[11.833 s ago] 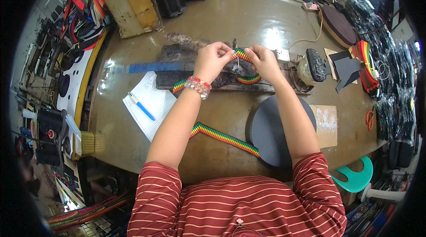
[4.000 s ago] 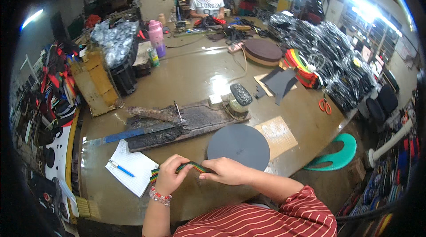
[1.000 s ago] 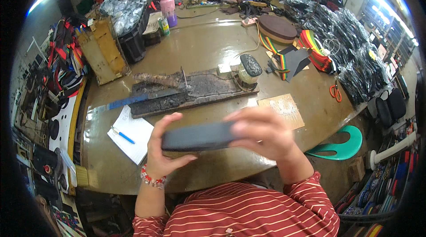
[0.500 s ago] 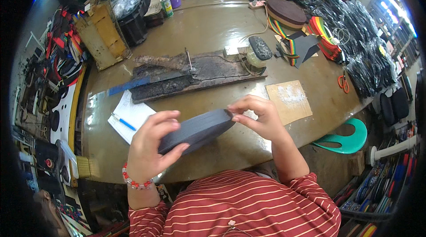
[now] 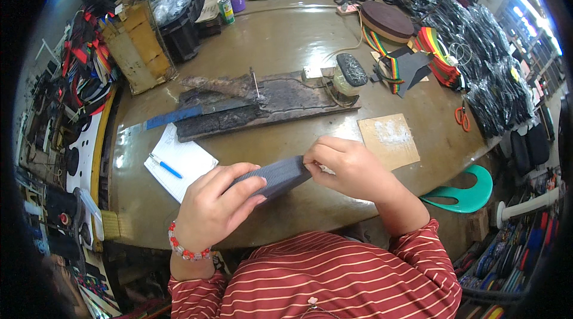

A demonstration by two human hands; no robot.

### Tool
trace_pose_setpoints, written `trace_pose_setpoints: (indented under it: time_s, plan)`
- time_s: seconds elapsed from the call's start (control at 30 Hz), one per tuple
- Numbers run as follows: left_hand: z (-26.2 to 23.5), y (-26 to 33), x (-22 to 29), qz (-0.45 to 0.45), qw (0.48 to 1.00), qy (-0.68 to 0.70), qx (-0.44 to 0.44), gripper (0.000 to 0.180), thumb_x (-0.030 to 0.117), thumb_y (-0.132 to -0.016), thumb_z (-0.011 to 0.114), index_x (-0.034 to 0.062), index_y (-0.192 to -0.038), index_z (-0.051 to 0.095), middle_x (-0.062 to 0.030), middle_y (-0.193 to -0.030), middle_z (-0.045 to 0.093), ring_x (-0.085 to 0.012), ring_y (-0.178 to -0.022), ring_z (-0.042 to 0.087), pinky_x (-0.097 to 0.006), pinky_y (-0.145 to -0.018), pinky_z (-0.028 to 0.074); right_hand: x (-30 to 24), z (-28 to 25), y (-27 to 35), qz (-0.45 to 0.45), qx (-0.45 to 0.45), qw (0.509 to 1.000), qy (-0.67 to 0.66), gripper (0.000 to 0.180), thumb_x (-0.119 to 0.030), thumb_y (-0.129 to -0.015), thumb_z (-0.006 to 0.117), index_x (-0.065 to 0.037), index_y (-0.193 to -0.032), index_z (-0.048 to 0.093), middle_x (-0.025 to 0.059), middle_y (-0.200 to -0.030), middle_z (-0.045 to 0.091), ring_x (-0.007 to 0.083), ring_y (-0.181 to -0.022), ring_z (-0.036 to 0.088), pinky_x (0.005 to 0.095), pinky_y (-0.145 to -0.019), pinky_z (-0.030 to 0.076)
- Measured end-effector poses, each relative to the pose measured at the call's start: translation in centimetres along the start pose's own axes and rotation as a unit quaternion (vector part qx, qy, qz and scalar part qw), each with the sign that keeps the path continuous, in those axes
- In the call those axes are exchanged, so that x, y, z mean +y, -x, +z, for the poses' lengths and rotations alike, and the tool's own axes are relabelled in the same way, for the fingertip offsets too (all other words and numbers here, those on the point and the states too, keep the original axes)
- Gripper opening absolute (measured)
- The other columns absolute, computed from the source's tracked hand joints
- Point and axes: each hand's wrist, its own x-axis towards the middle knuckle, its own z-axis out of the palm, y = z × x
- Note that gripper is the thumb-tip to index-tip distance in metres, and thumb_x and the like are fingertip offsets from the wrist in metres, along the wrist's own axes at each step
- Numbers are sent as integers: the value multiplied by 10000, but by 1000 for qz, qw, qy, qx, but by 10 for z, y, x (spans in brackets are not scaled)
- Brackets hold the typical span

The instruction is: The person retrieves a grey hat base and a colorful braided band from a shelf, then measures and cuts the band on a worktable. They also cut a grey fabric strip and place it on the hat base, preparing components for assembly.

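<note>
A dark grey roll of ribbed webbing (image 5: 278,177) is held tilted above the near side of the table. My left hand (image 5: 219,204), with a red beaded bracelet at the wrist, is closed round its left end, thumb below and fingers over the ribbed face. At the right end, my right hand (image 5: 334,166) pinches the roll's edge between thumb and fingertips. Whether a loose end of webbing lies in that pinch is hidden by the fingers. Just left of the roll, a lined paper sheet (image 5: 194,159) lies on the table with a blue pen (image 5: 169,169) on it.
A scorched dark board (image 5: 286,102) with an upright metal pin crosses the table's middle, with a glass jar (image 5: 349,74) at its right. A stained cardboard piece (image 5: 389,141), orange-handled scissors (image 5: 462,117), a brown webbing roll (image 5: 388,19) and a green stool (image 5: 462,190) are on the right.
The roll has turned so that its ribbed face faces up more. My left fingers have come down onto it, and my right hand has moved slightly lower and closed tighter at its end.
</note>
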Motion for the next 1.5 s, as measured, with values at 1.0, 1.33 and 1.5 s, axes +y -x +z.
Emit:
trace_pose_setpoints:
  time_s: [1.0, 1.33, 1.5]
  plan:
    - [138, 26, -97, -339, 919, 194, 48, 143, 132, -888, 571, 21, -976, 544, -75, -822, 627, -160, -749, 609, -289, -690, 479, 197, -64, -29, 188, 120, 959, 173, 178, -145, -791, 656, 17, -778, 585, 146, -681, 589, 285, -648, 588, 353, -623, 472]
    - [84, 65, -104, -27, 995, -31, -95, 144, 96, -767, 641, 137, -905, 637, -6, -1181, 545, -251, -1125, 481, -386, -944, 416, 96, 12, -6, 64, -15, 995, 68, 275, 7, -745, 619, -24, -1015, 580, 145, -1049, 544, 276, -895, 578, 370, -780, 488]
    - [63, 67, -115, 29, 989, -47, -138, 161, 188, -751, 672, 120, -891, 631, 7, -1115, 584, -209, -1138, 493, -425, -1011, 373, 49, 45, -21, 262, -189, 936, -140, 327, -326, -852, 620, -2, -812, 606, 156, -674, 606, 277, -675, 632, 351, -605, 488]
